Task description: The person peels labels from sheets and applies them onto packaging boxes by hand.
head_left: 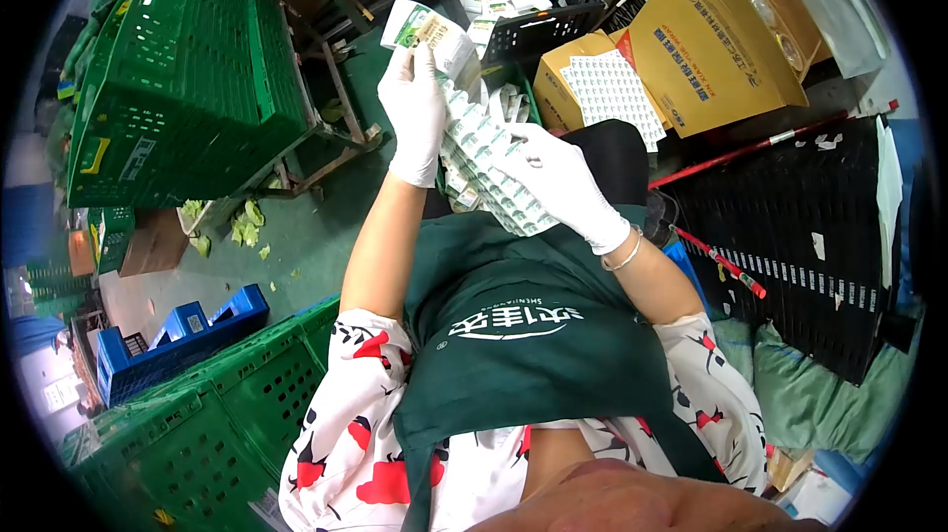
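My gloved left hand (pixel 413 103) is closed, thumb and fingertips pinching a white printed label (pixel 434 37) with a green-and-gold design. My gloved right hand (pixel 555 172) grips long sheets of small white-and-green stickers (pixel 491 162), which hang across my lap between both hands. The sheets' upper end lies close against the left palm, and I cannot tell whether that hand holds them too. Behind the sheets, partly hidden, are looped pale strips (pixel 509 103) in a green container.
A black crate (pixel 553 19) ahead contains several printed white labels. To its right, a sticker sheet (pixel 614 88) rests against an open cardboard box (pixel 701 38). Green crates (pixel 178 78) are stacked left, black crates (pixel 790 226) right. Leaf scraps (pixel 247 223) litter the floor.
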Tool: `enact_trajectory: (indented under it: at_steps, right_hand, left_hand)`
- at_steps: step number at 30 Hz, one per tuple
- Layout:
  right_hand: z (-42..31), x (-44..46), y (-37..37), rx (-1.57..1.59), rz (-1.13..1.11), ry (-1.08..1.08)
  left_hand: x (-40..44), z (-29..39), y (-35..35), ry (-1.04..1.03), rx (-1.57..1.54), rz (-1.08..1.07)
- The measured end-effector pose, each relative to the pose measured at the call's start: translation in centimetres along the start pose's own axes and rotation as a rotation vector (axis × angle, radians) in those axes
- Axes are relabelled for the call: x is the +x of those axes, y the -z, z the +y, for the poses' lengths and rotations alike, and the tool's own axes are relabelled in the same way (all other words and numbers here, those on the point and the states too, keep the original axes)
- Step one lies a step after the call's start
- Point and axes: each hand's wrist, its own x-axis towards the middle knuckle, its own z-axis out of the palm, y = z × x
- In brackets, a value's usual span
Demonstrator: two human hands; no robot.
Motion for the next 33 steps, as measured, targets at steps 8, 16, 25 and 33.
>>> enact_trajectory:
  at_steps: [8,16,25,33]
  right_hand:
    - [-0.9,2.4,0.5,-0.075,0.085,0.181]
    - [-1.6,0.7,-1.2,-0.146,0.161,0.356]
    - [-3.7,-1.0,3.7,0.511,-0.019,0.002]
    - [-0.8,5.0,7.5,0.200,-0.161,-0.087]
  left_hand:
    - [-0.8,0.6,-0.9,-0.118,0.112,0.029]
    - [-0.5,-0.8,-1.0,-0.175,0.262,0.069]
    - [1.2,-1.3,1.0,-0.012,0.282,0.010]
    - [-0.7,3.5,1.9,0.405,-0.094,-0.741]
